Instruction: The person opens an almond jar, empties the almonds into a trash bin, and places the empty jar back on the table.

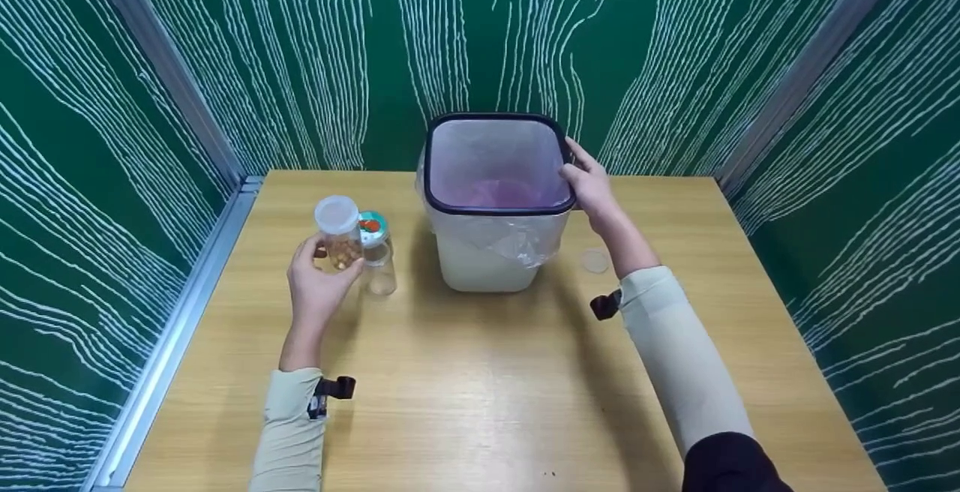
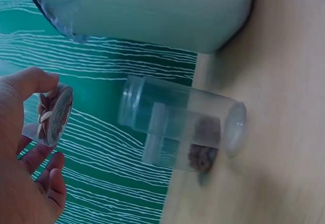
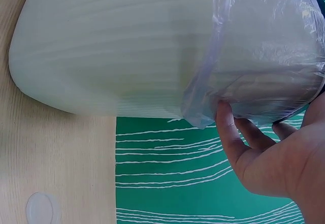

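My left hand [image 1: 319,282] holds a clear plastic jar [image 1: 343,250] of nuts with a whitish lid, thumb and fingers on opposite sides of its lower part. In the left wrist view the nuts [image 2: 51,115] show near the jar's base. Just beyond stands a tall clear jar [image 2: 180,102], open at the top. Partly behind it is a jar with a green and orange lid [image 1: 373,228], brown contents [image 2: 203,158] low inside. My right hand [image 1: 590,181] grips the right rim of a pale trash bin [image 1: 487,252], thumb over the rim, fingers outside against the bag.
A clear plastic bag [image 1: 517,243] lines the bin and folds down outside its dark rim. Right of the bin, a clear round disc [image 1: 595,261] lies flat on the wooden table [image 1: 480,379]. Green walls [image 1: 630,49] with white lines enclose the back and both sides.
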`<act>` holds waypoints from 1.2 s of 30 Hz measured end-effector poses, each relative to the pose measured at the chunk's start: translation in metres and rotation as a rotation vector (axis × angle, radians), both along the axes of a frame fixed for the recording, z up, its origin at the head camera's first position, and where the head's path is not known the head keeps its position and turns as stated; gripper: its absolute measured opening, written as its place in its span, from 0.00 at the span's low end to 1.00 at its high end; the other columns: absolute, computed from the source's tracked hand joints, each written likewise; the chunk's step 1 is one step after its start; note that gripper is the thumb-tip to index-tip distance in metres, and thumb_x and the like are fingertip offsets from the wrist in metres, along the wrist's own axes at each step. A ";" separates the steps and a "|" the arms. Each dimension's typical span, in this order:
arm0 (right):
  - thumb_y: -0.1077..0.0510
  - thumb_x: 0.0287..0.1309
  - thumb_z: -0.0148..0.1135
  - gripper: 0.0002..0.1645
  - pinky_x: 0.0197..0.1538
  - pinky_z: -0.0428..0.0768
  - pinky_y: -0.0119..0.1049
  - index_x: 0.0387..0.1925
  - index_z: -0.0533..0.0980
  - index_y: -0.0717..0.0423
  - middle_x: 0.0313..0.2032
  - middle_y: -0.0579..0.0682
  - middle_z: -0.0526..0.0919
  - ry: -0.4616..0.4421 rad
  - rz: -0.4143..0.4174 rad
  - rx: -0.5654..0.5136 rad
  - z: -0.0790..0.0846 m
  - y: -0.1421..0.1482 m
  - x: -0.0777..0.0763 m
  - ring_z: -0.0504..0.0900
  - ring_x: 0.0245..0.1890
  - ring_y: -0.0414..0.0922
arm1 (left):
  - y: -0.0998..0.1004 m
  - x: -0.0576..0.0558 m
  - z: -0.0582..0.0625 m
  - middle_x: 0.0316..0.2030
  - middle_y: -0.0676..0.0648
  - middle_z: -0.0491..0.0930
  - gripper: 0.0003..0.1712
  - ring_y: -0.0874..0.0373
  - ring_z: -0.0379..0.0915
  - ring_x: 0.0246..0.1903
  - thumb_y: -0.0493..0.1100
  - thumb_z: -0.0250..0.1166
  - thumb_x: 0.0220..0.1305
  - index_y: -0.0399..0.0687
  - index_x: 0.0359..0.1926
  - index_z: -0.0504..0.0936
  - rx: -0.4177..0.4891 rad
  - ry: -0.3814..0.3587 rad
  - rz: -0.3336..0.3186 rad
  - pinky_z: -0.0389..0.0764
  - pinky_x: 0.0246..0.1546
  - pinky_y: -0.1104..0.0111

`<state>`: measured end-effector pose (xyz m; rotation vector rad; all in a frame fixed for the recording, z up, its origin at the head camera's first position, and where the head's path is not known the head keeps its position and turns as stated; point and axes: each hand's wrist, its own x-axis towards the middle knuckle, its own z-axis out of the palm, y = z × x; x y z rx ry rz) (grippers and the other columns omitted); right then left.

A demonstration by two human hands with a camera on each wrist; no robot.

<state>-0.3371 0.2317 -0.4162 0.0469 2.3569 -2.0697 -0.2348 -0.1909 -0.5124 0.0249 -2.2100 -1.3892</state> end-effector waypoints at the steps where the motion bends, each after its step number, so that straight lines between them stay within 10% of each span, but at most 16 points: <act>1: 0.60 0.63 0.49 0.38 0.33 0.81 0.34 0.74 0.57 0.39 0.65 0.53 0.66 -0.003 0.003 -0.002 0.000 0.000 0.000 0.75 0.46 0.51 | 0.001 0.001 0.003 0.45 0.47 0.76 0.35 0.54 0.68 0.44 0.43 0.80 0.43 0.44 0.55 0.78 0.002 -0.008 -0.002 0.67 0.42 0.60; 23: 0.60 0.64 0.49 0.38 0.45 0.77 0.36 0.74 0.57 0.42 0.68 0.53 0.64 0.019 -0.003 -0.010 0.000 0.001 -0.001 0.72 0.51 0.49 | 0.015 0.002 0.049 0.46 0.49 0.73 0.33 0.56 0.67 0.47 0.47 0.78 0.47 0.46 0.55 0.76 -0.061 0.114 -0.079 0.69 0.41 0.55; 36: 0.58 0.64 0.49 0.37 0.35 0.80 0.35 0.74 0.57 0.37 0.69 0.53 0.61 -0.005 0.005 0.022 0.002 0.005 -0.001 0.75 0.45 0.48 | 0.022 0.000 0.072 0.46 0.50 0.74 0.36 0.55 0.67 0.47 0.48 0.78 0.46 0.51 0.57 0.76 -0.117 0.144 -0.122 0.68 0.40 0.55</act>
